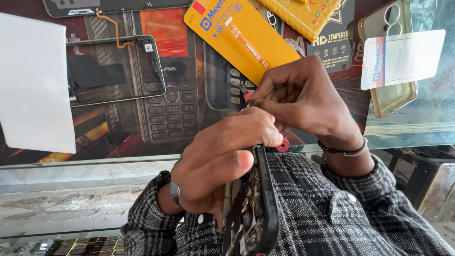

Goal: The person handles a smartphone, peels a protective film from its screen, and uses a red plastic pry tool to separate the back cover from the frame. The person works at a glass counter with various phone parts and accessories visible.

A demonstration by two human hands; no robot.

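The opened black phone body (253,208) is being cropped by the bottom edge; its top is being hidden by the left hand (222,156).

Glass counter top (403,128) (daylight glare at right); shelf (71,199) beneath; dark stool (422,175) beyond.
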